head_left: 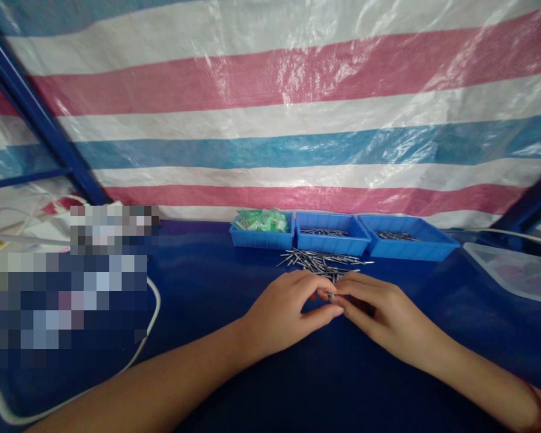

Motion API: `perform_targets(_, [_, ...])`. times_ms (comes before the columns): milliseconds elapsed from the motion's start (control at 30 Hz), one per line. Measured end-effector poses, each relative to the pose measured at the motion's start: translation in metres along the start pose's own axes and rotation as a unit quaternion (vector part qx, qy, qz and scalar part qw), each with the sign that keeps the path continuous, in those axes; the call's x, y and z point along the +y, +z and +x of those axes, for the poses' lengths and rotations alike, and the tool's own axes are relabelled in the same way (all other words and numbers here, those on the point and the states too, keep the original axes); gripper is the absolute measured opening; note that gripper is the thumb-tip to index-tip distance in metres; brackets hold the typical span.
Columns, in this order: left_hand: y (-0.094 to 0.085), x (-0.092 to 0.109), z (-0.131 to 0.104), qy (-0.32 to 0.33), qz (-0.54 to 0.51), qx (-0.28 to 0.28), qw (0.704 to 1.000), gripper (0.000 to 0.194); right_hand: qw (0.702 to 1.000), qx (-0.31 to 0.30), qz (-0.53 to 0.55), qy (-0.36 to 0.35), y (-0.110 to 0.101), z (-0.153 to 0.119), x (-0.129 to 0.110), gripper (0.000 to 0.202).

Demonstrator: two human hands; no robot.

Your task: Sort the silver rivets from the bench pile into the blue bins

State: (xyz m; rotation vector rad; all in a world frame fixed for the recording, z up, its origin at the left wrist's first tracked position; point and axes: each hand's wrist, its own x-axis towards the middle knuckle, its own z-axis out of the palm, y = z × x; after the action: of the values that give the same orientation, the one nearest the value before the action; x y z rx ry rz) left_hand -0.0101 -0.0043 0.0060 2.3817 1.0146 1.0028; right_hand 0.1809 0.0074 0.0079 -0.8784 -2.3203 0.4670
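My left hand (286, 310) and my right hand (383, 307) meet fingertip to fingertip above the blue table. Both are closed in a pinch around thin metal pieces (330, 295), of which only a small pale end shows; fingers hide the rest. Just beyond my fingertips lies a loose pile of thin metal rods (318, 261), which look like drill bits. They point in differing directions.
Three blue bins stand along the back: one with green plastic packets (264, 221), a middle bin (333, 243) and a right bin (415, 248), both with dark thin rods. A translucent plastic lid or tray (509, 279) lies at right. A white cable (155, 300) loops at left.
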Motion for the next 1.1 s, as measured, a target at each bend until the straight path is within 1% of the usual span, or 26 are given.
perform_targets(167, [-0.0005,-0.002,0.0015,-0.034,-0.016,0.018,0.999,0.009,1.0,0.006,0.015,0.002,-0.0001,0.0002,-0.0032,0.018])
perform_targets(333, [-0.0019,-0.0025,0.0029,-0.038,-0.029,0.024,0.999,0.008,1.0,-0.007,0.011,0.013,0.0012,-0.0004,-0.0042,0.019])
perform_targets(500, [-0.0018,-0.0022,0.0044,-0.058,-0.03,0.043,0.997,0.007,1.0,-0.014,0.002,0.014,0.0003,-0.002,-0.0042,0.017])
perform_targets(733, [-0.002,-0.0021,0.0047,-0.057,-0.021,0.042,0.997,0.008,1.0,-0.012,0.012,0.008,-0.0004,-0.0024,-0.0065,0.015])
perform_targets(867, [-0.0015,-0.0028,0.0044,-0.057,-0.021,0.04,0.997,0.009,1.0,-0.015,0.008,0.018,0.0012,-0.0022,-0.0047,0.014])
perform_targets(967, [-0.0013,-0.0027,0.0049,-0.056,-0.02,0.038,0.998,0.008,1.0,0.002,0.003,0.026,0.0023,-0.0017,-0.0024,0.013])
perform_targets(1100, [-0.0008,-0.0032,0.0063,-0.056,-0.016,0.045,0.997,0.005,0.997,0.064,0.003,0.035,0.001,-0.0016,-0.0032,0.012])
